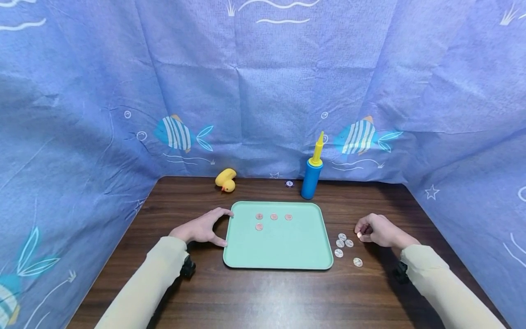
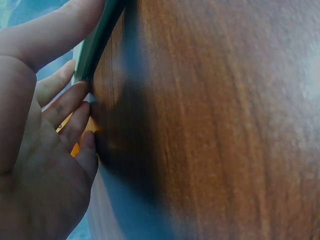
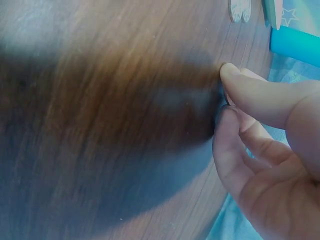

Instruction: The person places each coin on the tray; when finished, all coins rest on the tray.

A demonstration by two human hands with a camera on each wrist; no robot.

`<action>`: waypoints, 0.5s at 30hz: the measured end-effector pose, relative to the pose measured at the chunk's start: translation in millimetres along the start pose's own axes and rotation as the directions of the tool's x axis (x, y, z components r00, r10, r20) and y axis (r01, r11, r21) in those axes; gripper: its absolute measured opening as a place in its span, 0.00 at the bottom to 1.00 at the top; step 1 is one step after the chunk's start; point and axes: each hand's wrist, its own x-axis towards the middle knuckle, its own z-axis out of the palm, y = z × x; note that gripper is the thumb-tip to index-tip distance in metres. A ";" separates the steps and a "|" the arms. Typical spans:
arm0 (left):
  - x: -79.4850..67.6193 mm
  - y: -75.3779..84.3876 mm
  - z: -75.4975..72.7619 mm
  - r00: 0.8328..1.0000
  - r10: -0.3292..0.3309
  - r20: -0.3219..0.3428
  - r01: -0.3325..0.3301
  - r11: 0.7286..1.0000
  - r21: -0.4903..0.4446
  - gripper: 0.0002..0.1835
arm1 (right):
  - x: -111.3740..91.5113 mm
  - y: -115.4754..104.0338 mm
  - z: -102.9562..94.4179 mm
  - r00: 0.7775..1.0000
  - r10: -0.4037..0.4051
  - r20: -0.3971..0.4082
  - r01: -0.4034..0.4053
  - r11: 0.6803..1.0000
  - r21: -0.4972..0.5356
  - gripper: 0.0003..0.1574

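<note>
A mint-green tray (image 1: pixel 287 249) lies on the table with several copper-coloured coins (image 1: pixel 259 226) on its upper half. Against the tray's left edge rests my left hand (image 1: pixel 203 227), thumb and fingers spread apart. In the left wrist view the thumb (image 2: pixel 55 30) touches the tray's rim (image 2: pixel 92 55). Right of the tray, my right hand (image 1: pixel 380 230) pinches a small coin (image 1: pixel 359 235) between thumb and fingers, close to the tabletop. In the right wrist view only a thin edge of this coin shows. Several silver coins (image 1: pixel 339 243) lie between that hand and the tray.
Behind the tray stand a yellow rubber duck (image 1: pixel 226 179) and a blue hand pump (image 1: pixel 311 180) with a yellow nozzle. A small dark round chip (image 1: pixel 289 183) lies at the table's back edge. Blue fish-patterned cloth (image 1: pixel 275 100) hangs around the back and sides.
</note>
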 end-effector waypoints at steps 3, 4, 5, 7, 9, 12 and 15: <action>0.2 0.1 0.5 1.000 -0.004 0.001 0.004 1.000 -0.004 0.51 | 0.1 -0.2 1.5 1.000 0.010 -0.019 -0.010 1.000 0.001 0.13; 0.2 0.2 0.6 1.000 -0.003 0.001 0.003 1.000 -0.006 0.51 | 0.1 -0.3 2.2 1.000 0.016 -0.026 -0.016 1.000 0.003 0.13; 0.2 0.4 0.6 1.000 -0.004 0.001 0.004 1.000 -0.009 0.51 | 0.0 -0.3 2.9 0.999 0.021 -0.032 -0.021 1.000 0.006 0.14; 0.2 0.5 0.4 1.000 -0.007 0.003 0.007 1.000 -0.013 0.50 | 0.1 0.0 3.9 0.999 0.027 -0.040 -0.027 1.000 0.010 0.14; 0.3 0.4 0.1 1.000 -0.009 0.003 0.009 1.000 -0.017 0.50 | 0.4 0.5 4.4 0.999 0.026 -0.046 -0.026 1.000 0.010 0.14; 0.7 0.1 -0.2 1.000 -0.014 0.001 0.014 1.000 -0.014 0.50 | 1.4 1.6 4.2 0.998 0.011 -0.056 -0.010 1.000 0.011 0.14; 1.0 -0.3 0.3 1.000 -0.019 0.003 0.019 1.000 -0.005 0.51 | 1.3 2.1 4.8 0.998 -0.004 -0.067 0.004 1.000 0.008 0.14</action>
